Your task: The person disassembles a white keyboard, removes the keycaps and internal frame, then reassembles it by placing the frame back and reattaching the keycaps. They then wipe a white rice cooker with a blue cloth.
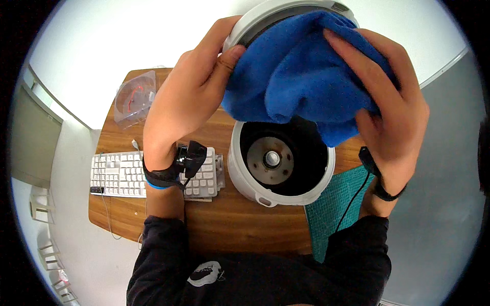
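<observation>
A white rice cooker [244, 176] stands on the wooden table with its lid [270, 9] raised. No inner pot sits in it, so the round metal heating plate [283, 171] shows at the bottom, with brownish spots. My left hand [191, 84] grips the left edge of the lid, thumb on the near side. In my right hand [395, 94] is a blue cloth [301, 71], bunched and spread over the inner side of the lid. The cloth hides most of that inner side and hangs over the cooker's far rim.
A white keyboard [120, 174] lies left of the cooker, partly under my left forearm. Beyond it is a clear plastic container [133, 99] with something red. A green cutting mat [337, 199] lies at the right of the table [245, 229]. A black cable [352, 201] runs from my right wrist.
</observation>
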Available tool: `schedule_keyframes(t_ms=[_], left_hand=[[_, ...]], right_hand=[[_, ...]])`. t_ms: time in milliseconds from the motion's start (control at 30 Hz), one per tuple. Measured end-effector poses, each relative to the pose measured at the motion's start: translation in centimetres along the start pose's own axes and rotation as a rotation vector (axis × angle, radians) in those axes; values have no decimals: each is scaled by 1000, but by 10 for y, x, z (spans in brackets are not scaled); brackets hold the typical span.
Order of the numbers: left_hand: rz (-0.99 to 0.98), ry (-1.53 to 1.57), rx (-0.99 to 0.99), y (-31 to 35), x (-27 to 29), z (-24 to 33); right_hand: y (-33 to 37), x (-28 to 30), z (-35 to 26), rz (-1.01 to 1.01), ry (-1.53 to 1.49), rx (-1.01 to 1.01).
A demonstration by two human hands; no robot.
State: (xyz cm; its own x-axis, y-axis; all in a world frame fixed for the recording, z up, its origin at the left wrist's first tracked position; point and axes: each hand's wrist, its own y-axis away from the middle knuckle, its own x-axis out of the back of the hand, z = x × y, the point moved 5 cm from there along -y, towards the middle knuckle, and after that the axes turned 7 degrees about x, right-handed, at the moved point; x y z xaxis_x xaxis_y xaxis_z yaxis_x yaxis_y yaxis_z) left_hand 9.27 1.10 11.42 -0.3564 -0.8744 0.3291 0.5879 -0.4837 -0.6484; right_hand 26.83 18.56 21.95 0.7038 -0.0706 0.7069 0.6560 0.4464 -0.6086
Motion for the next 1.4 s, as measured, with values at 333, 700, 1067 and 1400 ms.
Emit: schedule_keyframes(t_ms=[333, 700, 1067, 1400], left_hand=[[-111, -1, 71, 5, 0, 18], [-140, 1, 6, 3, 4, 24], [-99, 34, 16, 3, 7, 16], [-152, 51, 108, 2, 6, 9]], right_hand=[[-17, -39, -23, 34, 148, 264], [-13, -46, -27, 7, 199, 346], [-5, -12, -3, 5, 214, 42], [36, -37, 24, -143, 257, -168]])
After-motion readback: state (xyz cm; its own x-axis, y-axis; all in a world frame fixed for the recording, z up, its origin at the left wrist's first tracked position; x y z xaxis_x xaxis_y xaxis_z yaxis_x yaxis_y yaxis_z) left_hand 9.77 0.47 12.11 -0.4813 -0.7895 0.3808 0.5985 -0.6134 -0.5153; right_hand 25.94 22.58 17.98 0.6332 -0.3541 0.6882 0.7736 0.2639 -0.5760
